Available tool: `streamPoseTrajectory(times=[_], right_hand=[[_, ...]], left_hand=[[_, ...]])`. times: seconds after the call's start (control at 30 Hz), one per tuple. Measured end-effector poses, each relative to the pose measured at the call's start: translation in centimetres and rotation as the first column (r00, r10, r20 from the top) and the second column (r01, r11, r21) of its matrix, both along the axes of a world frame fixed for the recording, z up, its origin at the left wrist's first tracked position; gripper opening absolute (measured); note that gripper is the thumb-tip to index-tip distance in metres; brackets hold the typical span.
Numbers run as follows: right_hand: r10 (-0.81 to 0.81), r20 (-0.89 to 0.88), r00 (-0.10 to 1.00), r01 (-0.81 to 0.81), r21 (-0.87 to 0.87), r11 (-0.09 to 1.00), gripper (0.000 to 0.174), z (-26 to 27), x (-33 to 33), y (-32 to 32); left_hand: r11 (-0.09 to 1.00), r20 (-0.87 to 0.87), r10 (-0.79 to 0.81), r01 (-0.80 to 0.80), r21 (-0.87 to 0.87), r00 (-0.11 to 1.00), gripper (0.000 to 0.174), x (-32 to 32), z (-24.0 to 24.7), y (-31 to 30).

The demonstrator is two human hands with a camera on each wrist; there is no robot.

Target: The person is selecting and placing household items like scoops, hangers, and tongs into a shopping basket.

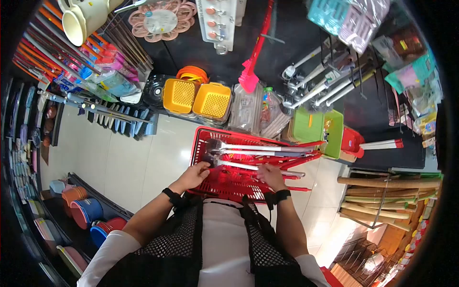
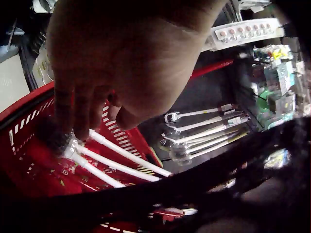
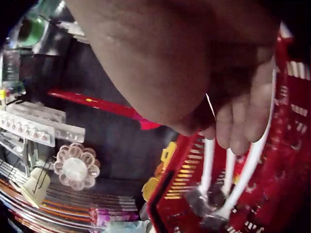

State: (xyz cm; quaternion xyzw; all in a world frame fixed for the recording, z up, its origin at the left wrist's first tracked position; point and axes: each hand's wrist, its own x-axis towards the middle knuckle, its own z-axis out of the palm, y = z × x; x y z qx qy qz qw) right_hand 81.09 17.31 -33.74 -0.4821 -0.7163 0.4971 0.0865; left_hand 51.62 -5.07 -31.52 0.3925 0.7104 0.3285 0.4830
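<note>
Several long brushes with white handles lie in a red basket; their dark heads are wrapped in clear plastic. At the basket's left side, my left hand is beside the nearest brush head. The left wrist view shows its fingers pointing down, relaxed, at the plastic-wrapped heads, with the thumb apart. Toward the handle ends, my right hand grips the nearest white handle. Seen from the right wrist, that hand covers part of the handles, partly hiding its grip.
Yellow baskets and a green bin stand beyond the red basket. Hanging above are a red long-handled item and packaged brushes. Buckets are at the lower left, and wooden handles at the right.
</note>
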Motion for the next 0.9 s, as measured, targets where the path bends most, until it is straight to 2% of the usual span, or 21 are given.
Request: streamPoseTrajectory(times=[0.03, 0.1, 0.13, 0.2, 0.23, 0.3, 0.33, 0.43, 0.5, 0.57, 0.7, 0.8, 0.83, 0.87, 0.9], right_hand=[[-0.145, -0.047, 0.988, 0.119, -0.358, 0.926, 0.035, 0.1, 0.9, -2.0], [-0.179, 0.050, 0.983, 0.181, -0.483, 0.857, 0.035, 0.6, 2.2, -4.9], [-0.186, 0.042, 0.982, 0.183, -0.490, 0.852, 0.035, -1.1, 3.3, -6.0], [-0.356, 0.049, 0.933, 0.292, -0.681, 0.671, 0.033, -7.1, 5.3, -7.4], [-0.360, 0.041, 0.932, 0.287, -0.688, 0.666, 0.033, -8.8, 5.9, -7.7], [-0.497, 0.056, 0.866, 0.398, -0.678, 0.618, 0.031, -10.3, 6.3, -8.1], [-0.623, 0.071, 0.779, 0.441, -0.768, 0.464, 0.033, -10.3, 6.0, -7.7], [-0.697, 0.026, 0.716, 0.441, -0.792, 0.423, 0.042, -10.0, 4.9, -6.7], [-0.709, 0.012, 0.705, 0.455, -0.775, 0.439, 0.048, -10.0, 4.0, -6.5], [-0.729, 0.067, 0.682, 0.487, -0.784, 0.384, 0.045, -10.3, 3.5, -6.1], [-0.768, 0.025, 0.640, 0.516, -0.754, 0.406, 0.040, -10.7, 3.0, -6.7], [-0.775, 0.031, 0.631, 0.450, -0.829, 0.332, 0.031, -13.6, 4.4, -6.6], [-0.766, 0.062, 0.640, 0.432, -0.854, 0.292, 0.028, -11.8, 3.9, -6.3], [-0.816, 0.023, 0.577, 0.488, -0.812, 0.322, 0.025, -9.9, 3.6, -7.1], [-0.816, 0.021, 0.578, 0.488, -0.810, 0.325, 0.025, -8.8, 3.7, -7.4]], left_hand=[[1.000, -0.012, -0.010, 0.011, 0.018, 1.000, 0.036, 0.3, -0.2, -0.4], [0.998, -0.040, -0.054, 0.052, -0.035, 0.998, 0.037, 0.9, -0.4, -1.0], [0.994, -0.058, -0.086, 0.081, -0.080, 0.995, 0.038, 1.2, -0.4, -1.1], [0.989, -0.074, -0.115, 0.108, -0.097, 0.991, 0.037, 2.0, -0.3, -1.5], [0.986, -0.080, -0.137, 0.128, -0.106, 0.987, 0.037, 2.3, -0.2, -1.7], [0.979, -0.111, -0.174, 0.160, -0.129, 0.978, 0.037, 2.9, 0.9, -1.9], [0.971, -0.132, -0.207, 0.187, -0.145, 0.969, 0.038, 3.2, 1.6, -1.9], [0.964, -0.116, -0.207, 0.182, -0.195, 0.971, 0.039, 4.0, 3.8, -2.0], [0.961, -0.098, -0.196, 0.171, -0.218, 0.976, 0.039, 4.2, 3.8, -2.6], [0.968, -0.167, -0.215, 0.187, -0.166, 0.962, 0.036, 4.3, 3.5, -3.3], [0.953, -0.131, -0.207, 0.169, -0.251, 0.969, 0.038, 4.2, 4.6, -3.1], [0.962, -0.152, -0.222, 0.191, -0.195, 0.963, 0.034, 3.6, 3.7, -3.5], [0.963, -0.155, -0.221, 0.191, -0.189, 0.963, 0.034, 3.4, 3.8, -3.3], [0.958, -0.161, -0.242, 0.209, -0.198, 0.957, 0.034, 3.3, 3.9, -3.1], [0.951, -0.166, -0.263, 0.226, -0.210, 0.950, 0.034, 3.2, 4.0, -3.0]])
